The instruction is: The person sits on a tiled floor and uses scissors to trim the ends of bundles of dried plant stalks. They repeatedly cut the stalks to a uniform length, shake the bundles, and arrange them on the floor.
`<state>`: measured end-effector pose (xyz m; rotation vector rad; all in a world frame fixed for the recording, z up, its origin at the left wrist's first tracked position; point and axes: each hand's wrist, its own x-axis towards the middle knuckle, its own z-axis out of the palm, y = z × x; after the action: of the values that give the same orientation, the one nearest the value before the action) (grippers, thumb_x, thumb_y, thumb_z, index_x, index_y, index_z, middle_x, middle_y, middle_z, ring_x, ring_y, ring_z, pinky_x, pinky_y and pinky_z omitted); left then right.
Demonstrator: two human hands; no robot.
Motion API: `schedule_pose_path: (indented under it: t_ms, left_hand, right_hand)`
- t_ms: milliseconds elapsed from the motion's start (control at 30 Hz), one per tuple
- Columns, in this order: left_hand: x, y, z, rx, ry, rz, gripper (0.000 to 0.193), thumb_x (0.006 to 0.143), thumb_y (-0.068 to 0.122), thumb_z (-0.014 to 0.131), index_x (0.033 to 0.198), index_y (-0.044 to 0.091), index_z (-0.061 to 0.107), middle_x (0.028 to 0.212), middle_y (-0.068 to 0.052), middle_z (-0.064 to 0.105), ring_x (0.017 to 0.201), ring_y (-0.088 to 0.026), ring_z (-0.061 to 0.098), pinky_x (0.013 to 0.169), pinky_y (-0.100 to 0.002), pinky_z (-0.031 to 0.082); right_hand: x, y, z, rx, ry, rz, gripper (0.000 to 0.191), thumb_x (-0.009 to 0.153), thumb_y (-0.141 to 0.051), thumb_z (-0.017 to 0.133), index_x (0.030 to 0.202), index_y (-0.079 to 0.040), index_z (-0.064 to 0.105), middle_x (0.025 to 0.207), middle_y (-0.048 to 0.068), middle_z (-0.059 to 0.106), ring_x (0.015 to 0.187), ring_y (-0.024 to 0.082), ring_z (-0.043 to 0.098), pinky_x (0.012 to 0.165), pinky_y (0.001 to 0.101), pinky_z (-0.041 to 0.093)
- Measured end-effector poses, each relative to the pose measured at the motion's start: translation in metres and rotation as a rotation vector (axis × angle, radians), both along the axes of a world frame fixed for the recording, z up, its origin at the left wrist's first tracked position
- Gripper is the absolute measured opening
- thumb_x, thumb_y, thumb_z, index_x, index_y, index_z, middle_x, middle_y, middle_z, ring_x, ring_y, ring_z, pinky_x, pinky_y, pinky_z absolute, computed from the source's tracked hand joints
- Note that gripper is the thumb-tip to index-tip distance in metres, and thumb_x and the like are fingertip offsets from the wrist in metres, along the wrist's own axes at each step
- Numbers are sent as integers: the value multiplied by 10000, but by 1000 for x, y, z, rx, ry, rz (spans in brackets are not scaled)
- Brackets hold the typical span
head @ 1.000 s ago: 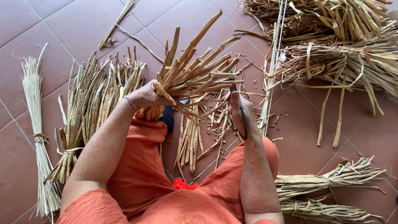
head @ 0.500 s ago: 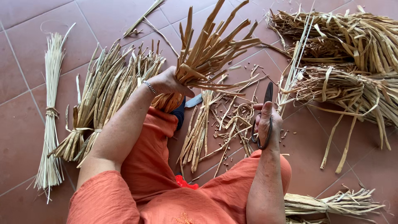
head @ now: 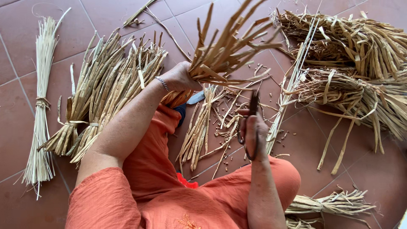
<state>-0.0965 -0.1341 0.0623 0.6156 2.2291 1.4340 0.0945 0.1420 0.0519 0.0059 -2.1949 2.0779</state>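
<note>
Home craft spot: tiled floor (head: 106, 21) w/ dried reed bundles (head: 106, 89).

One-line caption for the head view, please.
Seated on a tiled floor, left hand grips a dried-reed bundle; right hand holds dark scissors.

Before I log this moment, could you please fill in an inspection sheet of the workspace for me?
Surface: reddish-brown tiled floor, person seated on it in orange clothes.
Job's things: bunch of dried flat stalks fanning upward; dark scissors.
Clutter: short cut pieces scattered on the tiles; a blue-handled knife partly hidden under the bunch.
Grippers: left hand clasps the bunch at its base; right hand holds the scissors, blades closed, apart from the bunch.
Cables: nothing seen.
Surroundings: tied bundles at left, a thin pale sheaf beyond them, loose tangled heaps at right, small bundles lower right.
</note>
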Motion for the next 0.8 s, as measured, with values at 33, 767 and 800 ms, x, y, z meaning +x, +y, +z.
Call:
schedule_pose_path:
  t_ms: [33,767,800]
  left_hand:
    - [2,5,-4,-2,21,-17,375,732,77,823,1100,121,770,929,11,769,880,-98,670,812,-298,587]
    - [10,19,0,-95,65,-69,335,741,139,844,1059,87,757,882,-17,761,829,-104,674,785,-297,577]
    - [11,20,0,-100,62,-73,332,743,144,841,1058,84,758,872,-24,762,821,-106,674,778,-298,581]
  right_hand:
    - [0,-8,-1,-37,-46,42,707,1033,-639,449,1211,24,620,665,-54,469,517,44,415,438,231,320]
    - [-29,-44,-7,-174,-374,139,932,918,-810,359,1102,53,659,623,-22,476,510,78,444,445,255,336]
    - [-30,-44,-8,-169,-375,135,927,920,-806,355,1097,51,660,615,-18,479,500,80,443,441,256,334]
